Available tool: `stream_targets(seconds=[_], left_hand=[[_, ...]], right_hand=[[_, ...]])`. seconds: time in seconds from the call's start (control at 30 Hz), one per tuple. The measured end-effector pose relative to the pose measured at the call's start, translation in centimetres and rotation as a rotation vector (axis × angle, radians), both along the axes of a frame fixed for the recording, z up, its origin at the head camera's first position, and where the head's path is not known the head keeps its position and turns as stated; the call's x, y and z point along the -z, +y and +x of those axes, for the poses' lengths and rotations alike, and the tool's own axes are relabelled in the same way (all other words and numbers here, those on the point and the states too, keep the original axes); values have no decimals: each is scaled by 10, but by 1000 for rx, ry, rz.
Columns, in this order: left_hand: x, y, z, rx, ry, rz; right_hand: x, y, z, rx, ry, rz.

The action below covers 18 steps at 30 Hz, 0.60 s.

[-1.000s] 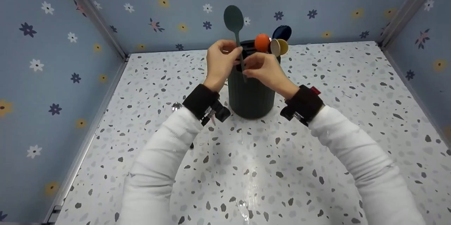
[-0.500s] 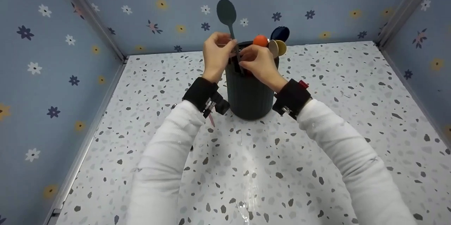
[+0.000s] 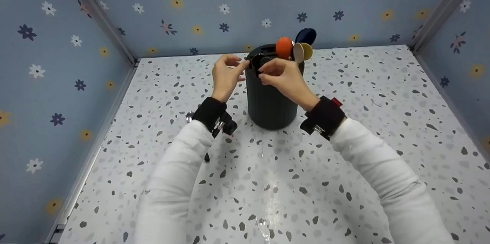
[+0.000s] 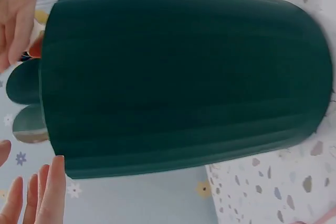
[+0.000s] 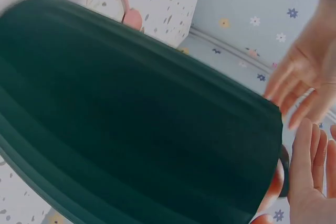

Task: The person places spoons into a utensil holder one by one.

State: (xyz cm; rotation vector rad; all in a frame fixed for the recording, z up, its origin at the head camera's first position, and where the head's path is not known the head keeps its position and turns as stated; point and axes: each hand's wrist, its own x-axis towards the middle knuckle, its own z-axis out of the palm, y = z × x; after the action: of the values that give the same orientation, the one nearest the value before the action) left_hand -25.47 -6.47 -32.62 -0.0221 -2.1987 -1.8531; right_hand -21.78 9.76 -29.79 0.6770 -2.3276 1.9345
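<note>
A ribbed dark green utensil holder (image 3: pixel 271 102) stands upright on the speckled table. Just above its front rim shows the dark rounded head of a spoon (image 3: pixel 265 60); in the left wrist view two green spoon heads stick out past the rim, one of them a dark green spoon head (image 4: pixel 23 81). My right hand (image 3: pixel 285 77) is at the front of the rim, thumb and fingers apart beside that head. Left of the rim hovers my left hand (image 3: pixel 226 75), with loosely bent fingers and nothing in them. The spoon's handle is hidden inside the holder.
Behind my right hand, an orange round head (image 3: pixel 284 47), a beige head (image 3: pixel 298 52), a yellow head (image 3: pixel 307 51) and a navy head (image 3: pixel 306 36) rise from the holder. A pink utensil (image 5: pixel 131 18) lies on the table to its left. Flowered walls enclose the table.
The green spoon, earlier pinched upright by both hands above the holder, has dropped inside with only its head near the rim. My left hand has moved left and lower, away from it.
</note>
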Motion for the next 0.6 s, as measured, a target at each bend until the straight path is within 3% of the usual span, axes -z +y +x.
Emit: stream_targets(seconds=[0.27,0.6], left_hand=[[30,-24,4,-92,-64,3],[71,-60,9,-170,-261,-69]], right_hand=[[13,2,10,-52,-25,13],[57,14,5,-116,-113,25]])
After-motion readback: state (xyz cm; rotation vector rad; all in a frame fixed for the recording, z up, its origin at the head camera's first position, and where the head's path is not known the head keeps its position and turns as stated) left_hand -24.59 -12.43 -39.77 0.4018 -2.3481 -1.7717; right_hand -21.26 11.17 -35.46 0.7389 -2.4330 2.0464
